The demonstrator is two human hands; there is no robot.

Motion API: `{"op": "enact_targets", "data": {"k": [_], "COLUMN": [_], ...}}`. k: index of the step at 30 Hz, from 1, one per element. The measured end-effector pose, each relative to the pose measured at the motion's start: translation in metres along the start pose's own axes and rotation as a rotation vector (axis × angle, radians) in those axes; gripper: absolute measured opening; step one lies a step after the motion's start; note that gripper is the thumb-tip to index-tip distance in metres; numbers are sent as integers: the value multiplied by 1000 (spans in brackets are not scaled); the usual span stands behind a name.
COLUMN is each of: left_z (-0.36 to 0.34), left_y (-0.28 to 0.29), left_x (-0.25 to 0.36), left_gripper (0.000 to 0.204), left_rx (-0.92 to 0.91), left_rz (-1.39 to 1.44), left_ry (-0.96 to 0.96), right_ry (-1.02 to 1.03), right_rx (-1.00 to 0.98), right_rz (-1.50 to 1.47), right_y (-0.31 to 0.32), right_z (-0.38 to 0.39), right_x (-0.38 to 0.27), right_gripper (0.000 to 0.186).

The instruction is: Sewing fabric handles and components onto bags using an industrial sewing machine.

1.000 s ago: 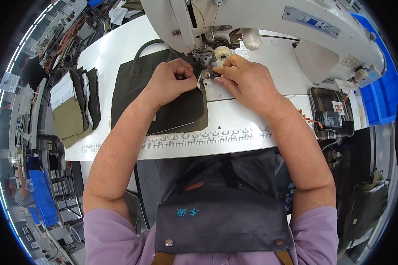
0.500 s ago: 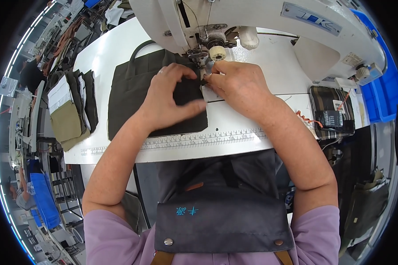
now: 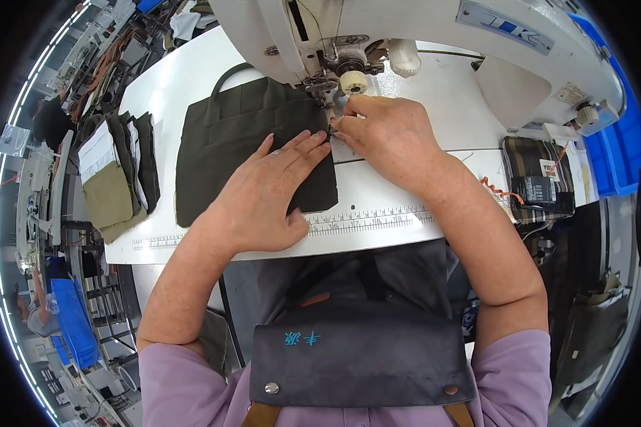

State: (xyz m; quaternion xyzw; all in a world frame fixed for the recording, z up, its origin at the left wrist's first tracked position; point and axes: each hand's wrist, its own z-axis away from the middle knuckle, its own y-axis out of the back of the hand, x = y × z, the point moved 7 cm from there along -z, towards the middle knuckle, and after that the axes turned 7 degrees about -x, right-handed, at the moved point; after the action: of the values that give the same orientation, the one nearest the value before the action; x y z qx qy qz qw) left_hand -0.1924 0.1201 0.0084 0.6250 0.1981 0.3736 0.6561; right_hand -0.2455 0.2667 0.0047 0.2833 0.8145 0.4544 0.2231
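Observation:
My left hand (image 3: 267, 196) lies spread on a dark olive fabric bag piece (image 3: 224, 156) with a looped handle. Its fingertips press near the piece's right edge, and its thumb reaches below the piece. My right hand (image 3: 384, 139) is closed in a pinch just right of that edge, under the white knob of the sewing machine (image 3: 292, 43); what its fingertips hold is hidden. The piece lies flat on the white table (image 3: 384, 185), its upper right corner at the presser foot (image 3: 322, 95).
A stack of olive, dark and white fabric pieces (image 3: 114, 178) lies at left. A plaid pouch (image 3: 534, 171) with orange cord sits at right, near a blue bin (image 3: 612, 171). A ruler strip runs along the front edge. Another person (image 3: 39, 317) is at the far left.
My left hand has gone from a pinch near the presser foot down to lying spread on the piece. My right hand has shifted slightly toward the seam edge, still pinched.

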Motion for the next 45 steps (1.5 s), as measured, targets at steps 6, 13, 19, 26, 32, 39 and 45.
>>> {"op": "enact_targets", "data": {"k": [6,13,19,26,32,39,45], "left_z": [2,-3,-5,-4,-3,-9,-13], "left_y": [5,7,12,12,2,1,24], "left_x": [5,-3,-30,-19,-3,-2,-9], "left_gripper": [87,81,61,62,77,59,34], "left_rx": [-85,-144,-132,59,115,255,624], "left_rz": [-33,63,480,377,158,-155,-239], "left_ry": [12,16,-61,-45,57,104,66], "right_ry": [-25,-40,-44,-36,-20,-13,-25], "right_rx": [17,-20,-22,-3,18,5,-27], "right_rz": [-7,6,-4,9,22,13,16], "right_y": [0,-5,-5,-5,-4,-2,-3], "right_z": [0,0,0,1,1,-1,0], "right_x": [-1,1,-1,0,-1,-1,-2], "right_gripper": [12,13,6,8,13,12,6]}}
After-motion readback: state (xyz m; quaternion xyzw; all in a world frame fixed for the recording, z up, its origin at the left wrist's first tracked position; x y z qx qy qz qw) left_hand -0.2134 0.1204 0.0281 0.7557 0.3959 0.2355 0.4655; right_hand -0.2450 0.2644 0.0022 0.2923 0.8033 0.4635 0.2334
